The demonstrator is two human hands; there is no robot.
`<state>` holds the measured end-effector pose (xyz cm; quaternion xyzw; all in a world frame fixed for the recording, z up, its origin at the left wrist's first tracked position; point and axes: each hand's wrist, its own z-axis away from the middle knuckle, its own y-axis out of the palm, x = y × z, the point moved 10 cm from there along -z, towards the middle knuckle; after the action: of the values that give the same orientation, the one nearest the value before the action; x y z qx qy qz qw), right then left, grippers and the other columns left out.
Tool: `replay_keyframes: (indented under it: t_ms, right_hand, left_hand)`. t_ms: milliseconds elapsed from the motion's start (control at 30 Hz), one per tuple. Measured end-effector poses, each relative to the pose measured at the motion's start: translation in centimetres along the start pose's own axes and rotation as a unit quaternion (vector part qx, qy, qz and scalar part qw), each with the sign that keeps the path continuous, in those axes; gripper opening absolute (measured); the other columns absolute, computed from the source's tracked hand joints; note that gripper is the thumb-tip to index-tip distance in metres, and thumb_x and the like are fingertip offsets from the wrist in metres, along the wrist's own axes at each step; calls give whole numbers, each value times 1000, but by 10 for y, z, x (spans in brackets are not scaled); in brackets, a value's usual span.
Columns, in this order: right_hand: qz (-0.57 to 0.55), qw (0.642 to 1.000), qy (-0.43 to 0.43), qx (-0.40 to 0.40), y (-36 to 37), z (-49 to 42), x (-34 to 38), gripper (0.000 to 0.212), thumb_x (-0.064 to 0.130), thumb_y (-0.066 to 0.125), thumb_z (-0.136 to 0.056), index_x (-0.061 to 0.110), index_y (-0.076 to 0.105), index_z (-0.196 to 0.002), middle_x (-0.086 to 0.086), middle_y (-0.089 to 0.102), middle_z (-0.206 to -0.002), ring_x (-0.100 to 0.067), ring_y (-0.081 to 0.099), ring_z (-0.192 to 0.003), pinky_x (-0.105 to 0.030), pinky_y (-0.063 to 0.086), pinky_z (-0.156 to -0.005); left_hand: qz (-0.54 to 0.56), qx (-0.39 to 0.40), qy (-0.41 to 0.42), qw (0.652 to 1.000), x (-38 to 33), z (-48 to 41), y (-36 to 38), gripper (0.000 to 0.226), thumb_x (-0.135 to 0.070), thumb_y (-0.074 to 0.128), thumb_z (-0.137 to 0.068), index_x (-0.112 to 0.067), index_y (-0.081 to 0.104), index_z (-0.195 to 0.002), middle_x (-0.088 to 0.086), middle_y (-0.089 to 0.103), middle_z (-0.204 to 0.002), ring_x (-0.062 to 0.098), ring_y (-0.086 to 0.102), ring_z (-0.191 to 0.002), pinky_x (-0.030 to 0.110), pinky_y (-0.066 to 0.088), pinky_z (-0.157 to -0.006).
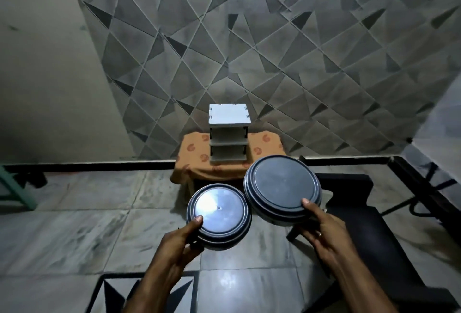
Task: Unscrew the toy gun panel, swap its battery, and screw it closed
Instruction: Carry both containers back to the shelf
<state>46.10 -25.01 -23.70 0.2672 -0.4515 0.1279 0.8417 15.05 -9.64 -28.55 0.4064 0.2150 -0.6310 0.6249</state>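
Dark blue lidded tins (219,216), orange patterned cloth (197,160), grey geometric wall (274,50).

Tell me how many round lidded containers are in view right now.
2. The smaller container is gripped by the left hand at lower centre; the larger container is gripped by the right hand, just right of it and higher. No others show in frame.

The smaller container (219,209) has a smooth, glossy lid, plastic by the look; the larger container (282,184) wears the same dark lid, duller; the floor (74,232) is polished stone tile, shiny; the cloth (197,160) is soft printed fabric; the wall (299,50) looks matt, ridged.
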Motion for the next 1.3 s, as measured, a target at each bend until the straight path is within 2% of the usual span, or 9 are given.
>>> replay_keyframes:
  t_ms: [100,300,400,633,733,967,1100,1200,1300]
  right_hand:
    - [16,999,9,27,47,-42,3,14,12,74,-82,0,69,-87,-9,73,-72,-25,68,-83,-37,58,-76]
    - [27,999,9,46,111,-123,30,11,11,74,-82,3,68,-85,-13,72,-92,-27,66,-93,-41,57,-78]
    - [33,998,9,51,137,-157,46,11,10,74,-82,3,68,-88,-14,72,-97,-31,66,-100,-49,54,-89]
    - [55,997,-1,54,195,-232,69,34,14,73,-83,5,66,-115,-13,71,-113,-27,63,-112,-51,49,-99]
    - [52,996,-12,68,220,-260,74,53,14,73,-83,11,57,-133,-12,69,-119,-24,64,-112,-49,50,-98]
    - [41,998,0,46,277,-338,77,51,13,73,-82,6,58,-131,-15,71,-111,-23,69,-92,-33,61,-68]
    - [29,999,0,27,306,-374,84,46,12,72,-83,2,60,-126,-19,70,-109,-27,68,-94,-35,56,-72]
    - [25,1000,1,17,325,-401,85,45,11,73,-83,3,60,-126,-19,71,-109,-29,68,-99,-35,55,-73]
    - [19,1000,13,1,338,-424,81,39,10,73,-82,1,63,-118,-21,70,-109,-32,66,-104,-35,55,-72]
  left_hand:
    - [13,-14,14,1000,-29,-45,-2,42,-24,82,-75,7,71,-101,22,70,-96,30,68,-87,41,57,-85]
    - [25,-11,6,1000,-70,-110,20,41,-22,83,-73,8,73,-98,29,68,-110,30,68,-93,40,57,-85]
    - [37,-16,5,999,-91,-137,35,38,-20,84,-72,9,73,-96,29,68,-110,31,68,-93,41,56,-85]
    - [42,-22,-15,999,-131,-205,66,38,-18,82,-75,5,72,-103,25,72,-104,29,68,-93,37,57,-76]
    - [30,-18,-12,999,-151,-233,77,37,-16,81,-76,4,70,-106,19,75,-96,28,69,-93,43,56,-87]
    - [7,-4,-19,1000,-203,-321,95,28,-15,78,-79,-1,70,-103,10,77,-84,27,68,-95,42,52,-89]
    - [-1,19,-23,1000,-231,-365,108,18,-8,74,-82,-6,66,-98,6,76,-73,24,67,-84,33,53,-65]
    - [-4,30,-18,999,-248,-395,117,19,-5,72,-84,-13,64,-99,3,76,-72,23,67,-81,30,53,-58]
    - [0,46,-29,999,-254,-417,123,28,-5,74,-82,-16,64,-106,6,76,-88,26,67,-91,39,52,-81]
